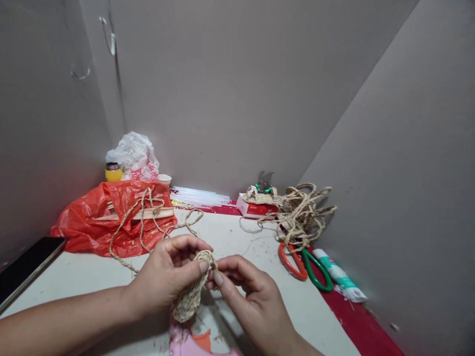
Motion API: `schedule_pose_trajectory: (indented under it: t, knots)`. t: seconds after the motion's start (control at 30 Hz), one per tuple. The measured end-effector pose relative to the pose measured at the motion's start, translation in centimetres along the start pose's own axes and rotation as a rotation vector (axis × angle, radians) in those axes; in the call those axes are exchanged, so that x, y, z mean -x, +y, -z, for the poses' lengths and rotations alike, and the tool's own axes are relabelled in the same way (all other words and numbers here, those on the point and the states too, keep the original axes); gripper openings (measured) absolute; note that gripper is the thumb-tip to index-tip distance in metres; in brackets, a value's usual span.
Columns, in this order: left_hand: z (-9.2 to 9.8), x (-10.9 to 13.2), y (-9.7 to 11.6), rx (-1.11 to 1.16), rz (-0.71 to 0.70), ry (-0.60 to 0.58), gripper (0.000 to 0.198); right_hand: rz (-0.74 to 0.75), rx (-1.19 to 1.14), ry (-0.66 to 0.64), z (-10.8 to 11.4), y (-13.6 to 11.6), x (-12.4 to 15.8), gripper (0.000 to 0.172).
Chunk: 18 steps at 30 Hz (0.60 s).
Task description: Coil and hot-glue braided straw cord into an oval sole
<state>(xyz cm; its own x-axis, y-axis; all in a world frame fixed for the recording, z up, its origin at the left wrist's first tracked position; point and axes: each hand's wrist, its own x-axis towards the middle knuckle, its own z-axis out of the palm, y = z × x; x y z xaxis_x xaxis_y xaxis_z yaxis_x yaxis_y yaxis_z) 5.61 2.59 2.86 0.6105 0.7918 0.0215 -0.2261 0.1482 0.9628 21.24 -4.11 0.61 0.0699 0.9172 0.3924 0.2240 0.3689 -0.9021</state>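
Over the near middle of the table, my left hand (174, 272) grips a small woven piece of braided straw (189, 299), its thumb on the upper rim and fingers behind. My right hand (245, 291) meets it from the right, thumb and forefinger pinched at the rim's edge. Whatever lies between those right fingertips is too small to make out. From the work area a long straw cord (143, 232) loops left and back over a red plastic bag (89, 217). Below the woven piece, something pink (189, 346) shows at the bottom edge.
A phone (25, 267) lies at the left edge. At the back are a yellow jar (113, 173), a white bag (135, 153) and clear sticks (200, 197). On the right are a straw cord heap (302, 212), scissors with orange and green handles (317, 272), and a green-white roll (341, 277).
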Motion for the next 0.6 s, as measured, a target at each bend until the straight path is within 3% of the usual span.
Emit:
schedule_pose_trajectory:
  t: [0.13,0.23,0.27,0.33,0.43,0.5,0.6]
  knots:
    - [0.7,-0.6,0.0,-0.059,0.004,0.147,0.025,0.042,0.182,0.031,0.5,0.7,0.0,0.013]
    - [1.8,-1.7,-0.1,-0.041,-0.015,0.265,0.026,0.220,0.416,0.125,1.3,0.8,0.1,0.027]
    - [2.3,-2.2,-0.1,-0.025,-0.033,0.300,0.026,0.279,0.482,0.070,1.6,0.8,0.2,0.026]
    - [3.5,-3.2,-0.3,0.010,-0.068,0.339,0.027,0.335,0.600,-0.184,1.9,1.0,0.5,0.024]
    - [5.1,-4.5,-0.8,0.038,-0.080,0.384,0.030,0.287,0.796,-0.564,1.9,1.9,1.2,0.037]
    - [6.0,-5.2,-1.2,0.058,-0.068,0.397,0.030,0.263,0.921,-0.690,1.5,2.7,1.7,0.039]
    - [7.1,-6.0,-1.8,0.095,-0.053,0.407,0.032,0.315,1.094,-0.777,0.6,3.9,2.7,0.022]
